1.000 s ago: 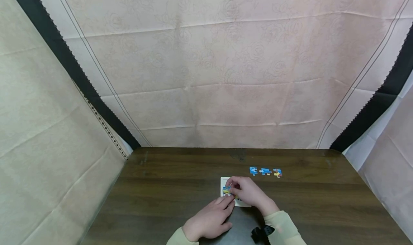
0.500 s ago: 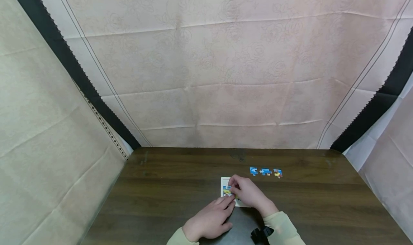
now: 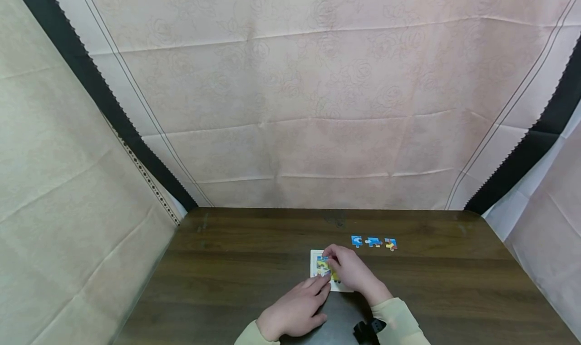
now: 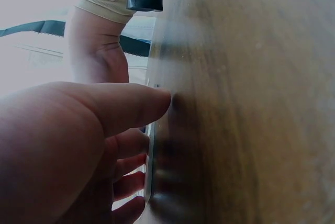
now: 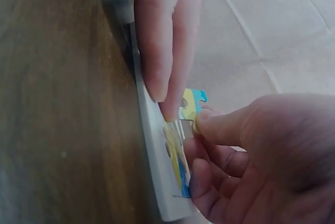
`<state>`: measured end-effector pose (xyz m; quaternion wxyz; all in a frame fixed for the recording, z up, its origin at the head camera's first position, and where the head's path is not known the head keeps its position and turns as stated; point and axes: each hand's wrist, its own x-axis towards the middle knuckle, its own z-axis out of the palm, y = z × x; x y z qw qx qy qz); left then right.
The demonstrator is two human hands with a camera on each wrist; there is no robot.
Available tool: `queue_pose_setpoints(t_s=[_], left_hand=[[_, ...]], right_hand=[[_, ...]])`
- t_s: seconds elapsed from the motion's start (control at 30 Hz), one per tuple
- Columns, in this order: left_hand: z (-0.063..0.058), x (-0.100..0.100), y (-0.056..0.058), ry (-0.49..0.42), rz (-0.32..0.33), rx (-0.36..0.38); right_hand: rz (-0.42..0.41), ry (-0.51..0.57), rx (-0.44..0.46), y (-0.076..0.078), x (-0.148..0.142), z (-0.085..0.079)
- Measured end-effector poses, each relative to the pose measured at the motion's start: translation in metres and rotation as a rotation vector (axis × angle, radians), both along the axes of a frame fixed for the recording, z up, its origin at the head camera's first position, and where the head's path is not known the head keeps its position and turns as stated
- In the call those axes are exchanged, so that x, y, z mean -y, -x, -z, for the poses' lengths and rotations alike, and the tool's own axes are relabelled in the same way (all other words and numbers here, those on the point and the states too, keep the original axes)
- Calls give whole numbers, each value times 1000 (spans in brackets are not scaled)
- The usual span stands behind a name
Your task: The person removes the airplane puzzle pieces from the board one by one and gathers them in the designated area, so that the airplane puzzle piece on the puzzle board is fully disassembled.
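Observation:
A white-bordered puzzle tray [image 3: 313, 258] lies on the table, partly covered by both hands. My right hand [image 3: 351, 270] pinches a yellow and blue jigsaw piece [image 5: 189, 104] between thumb and fingers. In the right wrist view that piece stands tilted up over the tray, near yellow and blue picture parts inside the white border. My left hand [image 3: 297, 307] rests with extended fingers on the tray's near side, its fingertips close to the pinched piece. In the left wrist view, the left thumb [image 4: 141, 106] lies apart from the other fingers, which rest along the tray edge.
Behind the tray, three loose jigsaw pieces lie in a row: a blue one [image 3: 356, 241], another mostly blue one [image 3: 373, 241], and a blue, yellow and red one [image 3: 391, 243]. Pale cloth [image 3: 317, 108] hangs behind the brown wooden table [image 3: 227, 264].
My right hand has shifted slightly away from me and to the right, and more of the yellow and blue picture shows by its fingers. The left hand has stayed put.

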<state>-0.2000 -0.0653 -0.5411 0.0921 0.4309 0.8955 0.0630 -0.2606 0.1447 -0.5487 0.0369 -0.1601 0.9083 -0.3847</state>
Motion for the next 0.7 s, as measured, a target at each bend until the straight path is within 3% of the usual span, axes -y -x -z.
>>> queue_pose_setpoints(t_s=[0.7], left_hand=[[1, -1, 0, 12, -18, 32]], right_hand=[[-20, 31, 34, 2, -6, -1]])
